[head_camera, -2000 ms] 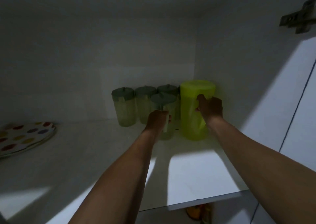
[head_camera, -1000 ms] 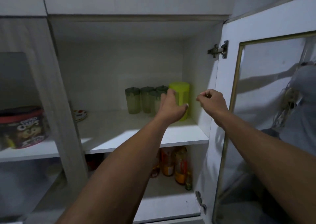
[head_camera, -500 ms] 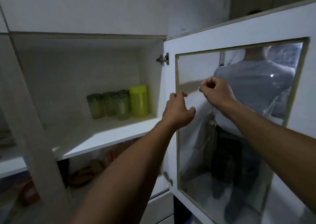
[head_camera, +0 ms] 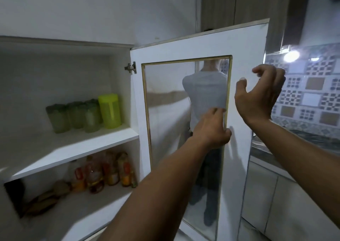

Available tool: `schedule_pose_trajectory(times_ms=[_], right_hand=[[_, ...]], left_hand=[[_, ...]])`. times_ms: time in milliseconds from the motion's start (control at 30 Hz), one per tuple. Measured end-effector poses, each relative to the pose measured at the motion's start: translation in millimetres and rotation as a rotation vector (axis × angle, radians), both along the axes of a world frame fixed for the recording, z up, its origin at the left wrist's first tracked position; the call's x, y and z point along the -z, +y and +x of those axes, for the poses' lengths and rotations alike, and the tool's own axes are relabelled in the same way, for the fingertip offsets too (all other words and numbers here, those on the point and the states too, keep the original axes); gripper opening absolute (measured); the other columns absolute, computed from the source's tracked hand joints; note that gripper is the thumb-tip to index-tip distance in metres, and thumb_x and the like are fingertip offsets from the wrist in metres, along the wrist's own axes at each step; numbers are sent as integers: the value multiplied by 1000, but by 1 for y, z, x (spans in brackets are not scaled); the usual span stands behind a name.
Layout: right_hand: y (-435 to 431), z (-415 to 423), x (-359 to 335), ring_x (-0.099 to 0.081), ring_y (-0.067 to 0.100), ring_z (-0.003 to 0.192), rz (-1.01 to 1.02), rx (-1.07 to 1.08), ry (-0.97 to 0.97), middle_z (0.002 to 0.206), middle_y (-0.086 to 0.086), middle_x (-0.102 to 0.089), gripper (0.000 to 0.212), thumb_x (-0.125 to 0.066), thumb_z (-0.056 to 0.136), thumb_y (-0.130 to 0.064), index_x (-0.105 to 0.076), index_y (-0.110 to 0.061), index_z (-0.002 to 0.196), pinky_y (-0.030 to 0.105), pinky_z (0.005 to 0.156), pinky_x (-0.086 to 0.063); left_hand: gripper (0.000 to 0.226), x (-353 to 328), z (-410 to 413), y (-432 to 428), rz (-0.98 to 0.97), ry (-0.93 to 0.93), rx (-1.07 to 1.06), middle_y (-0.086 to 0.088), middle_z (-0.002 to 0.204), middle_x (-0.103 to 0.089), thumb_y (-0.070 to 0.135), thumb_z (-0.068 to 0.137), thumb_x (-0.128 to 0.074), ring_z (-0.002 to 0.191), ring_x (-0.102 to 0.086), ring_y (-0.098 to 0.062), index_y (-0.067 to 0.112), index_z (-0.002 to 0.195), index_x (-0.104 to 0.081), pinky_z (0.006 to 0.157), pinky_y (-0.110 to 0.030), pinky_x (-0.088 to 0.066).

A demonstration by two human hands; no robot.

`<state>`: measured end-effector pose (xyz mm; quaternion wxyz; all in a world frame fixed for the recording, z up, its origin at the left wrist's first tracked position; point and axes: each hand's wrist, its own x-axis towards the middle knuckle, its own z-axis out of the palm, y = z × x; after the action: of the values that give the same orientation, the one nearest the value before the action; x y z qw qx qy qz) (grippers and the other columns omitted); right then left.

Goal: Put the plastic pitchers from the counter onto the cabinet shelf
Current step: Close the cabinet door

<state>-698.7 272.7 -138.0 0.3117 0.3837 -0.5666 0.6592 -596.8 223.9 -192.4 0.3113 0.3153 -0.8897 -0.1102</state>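
A bright yellow-green pitcher (head_camera: 110, 110) stands at the right end of the cabinet shelf (head_camera: 77, 147), against the side wall. Left of it stand several pale green lidded pitchers (head_camera: 75, 117) in a tight group. My left hand (head_camera: 211, 128) rests flat against the inner face of the open cabinet door (head_camera: 237, 93), near the right edge of its glass pane. My right hand (head_camera: 259, 95) hovers at the door's free edge, fingers curled and apart, holding nothing.
The glass pane (head_camera: 184, 123) of the door reflects a person. Bottles (head_camera: 103, 172) and other items crowd the lower shelf. A patterned tile wall (head_camera: 309, 93) and a dark countertop (head_camera: 294, 145) lie to the right, behind the door.
Both hands let go of the pitchers and left the shelf. The view swung right. My left hand now touches the door and my right hand has reached its outer edge.
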Motion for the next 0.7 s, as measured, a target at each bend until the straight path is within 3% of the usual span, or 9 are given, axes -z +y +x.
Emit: schedule_pose_trajectory(times_ms=[67,167,267,333,400,467,533,600,700], right_hand=[[3,-16,1,-48,28,120,88,-54,-190,128,11,-48,44,-55,85,-36,-49,-12,121,35,96,-36],[7,-35,1,-51,23,112,211,-369,-423,124,1,-49,45,-47,98,-43,-43,-16,134,36,96,-40],[8,-48,1,-54,23,110,208,-491,-491,120,0,-56,48,-38,100,-48,-51,-15,134,38,94,-42],[12,-52,2,-61,28,117,149,-526,-542,128,6,-66,62,-36,89,-63,-63,-18,122,42,99,-47],[17,-52,3,-67,26,108,108,-566,-588,123,9,-71,64,-35,85,-68,-70,-18,104,40,90,-52],[19,-49,2,-67,23,92,73,-623,-596,103,9,-72,58,-38,95,-58,-69,-9,100,34,76,-49],[19,-46,0,-66,22,91,72,-703,-607,104,12,-70,72,-44,88,-67,-62,-1,110,34,79,-50],[15,-40,-3,-67,25,90,116,-767,-587,101,16,-70,76,-50,78,-77,-58,-4,96,37,81,-53],[20,-10,-6,-59,11,56,158,-840,-436,59,-3,-62,47,-56,95,-44,-51,-15,59,24,57,-47]], left_hand=[[74,2,-15,9,-8,-14,13,-8,158,-37,30,90,-67,141,-41,-28,17,154,-33,115,-46,-40],[78,5,-31,20,-1,-42,17,-6,164,-29,25,90,-67,148,-32,-27,16,157,-27,118,-45,-35],[79,6,-36,27,5,-70,0,-3,167,-24,18,91,-66,151,-27,-27,17,158,-24,120,-45,-31],[78,6,-35,30,-34,-80,-16,-4,166,-24,19,92,-65,150,-29,-27,17,158,-25,120,-44,-32],[73,8,-32,36,-95,-75,-38,-6,162,-28,25,92,-66,143,-40,-29,18,154,-29,113,-43,-40],[64,10,-27,42,-171,-25,-74,-10,152,-38,32,92,-66,127,-52,-29,18,146,-36,100,-39,-49],[56,12,-18,46,-268,62,-119,-9,136,-49,42,91,-63,113,-57,-26,18,137,-42,88,-37,-54],[53,12,-4,47,-352,130,-171,-7,121,-55,53,90,-58,101,-57,-22,17,126,-46,80,-37,-54],[50,7,24,52,-453,194,-208,-1,98,-55,60,87,-59,81,-51,-17,16,110,-49,66,-31,-50]])
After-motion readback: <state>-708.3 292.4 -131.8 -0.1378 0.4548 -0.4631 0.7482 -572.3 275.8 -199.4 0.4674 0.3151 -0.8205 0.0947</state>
